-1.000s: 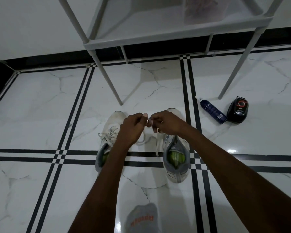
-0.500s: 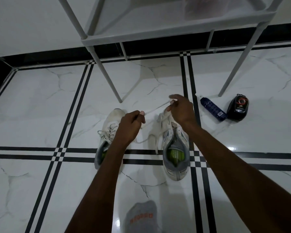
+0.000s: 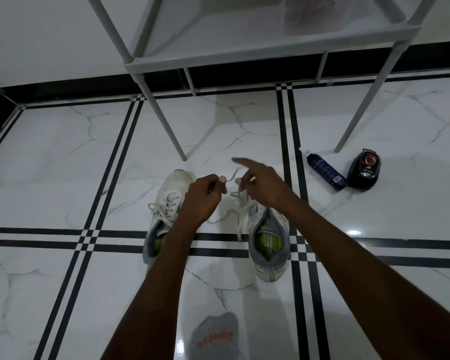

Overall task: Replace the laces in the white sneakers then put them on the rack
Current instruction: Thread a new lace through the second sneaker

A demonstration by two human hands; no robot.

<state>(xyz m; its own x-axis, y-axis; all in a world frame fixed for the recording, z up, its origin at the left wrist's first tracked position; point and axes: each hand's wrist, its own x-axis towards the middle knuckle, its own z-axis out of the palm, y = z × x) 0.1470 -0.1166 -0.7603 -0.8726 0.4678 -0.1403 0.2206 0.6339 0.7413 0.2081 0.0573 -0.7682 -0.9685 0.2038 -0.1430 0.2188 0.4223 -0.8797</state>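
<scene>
Looking down, we see two white sneakers on a tiled floor, toes pointing away from us. Left of our fingers, the left sneaker (image 3: 166, 203) already looks laced, its bow loose. Our left hand (image 3: 203, 196) is curled, thumb and forefinger pinching one end of a white lace (image 3: 233, 175). Just to its right, our right hand (image 3: 260, 188) pinches the other strand with its lower fingers while the forefinger points straight out. Beneath those fingers the right sneaker (image 3: 268, 237) has lace trailing onto the floor, so we judge the tying unfinished and both shoes not yet shelved. Beyond the fingertips stands the rack (image 3: 244, 50), its near legs either side of open floor. Farther right lie a blue bottle (image 3: 326, 172) and a black case (image 3: 364, 170), well apart from our hands.
</scene>
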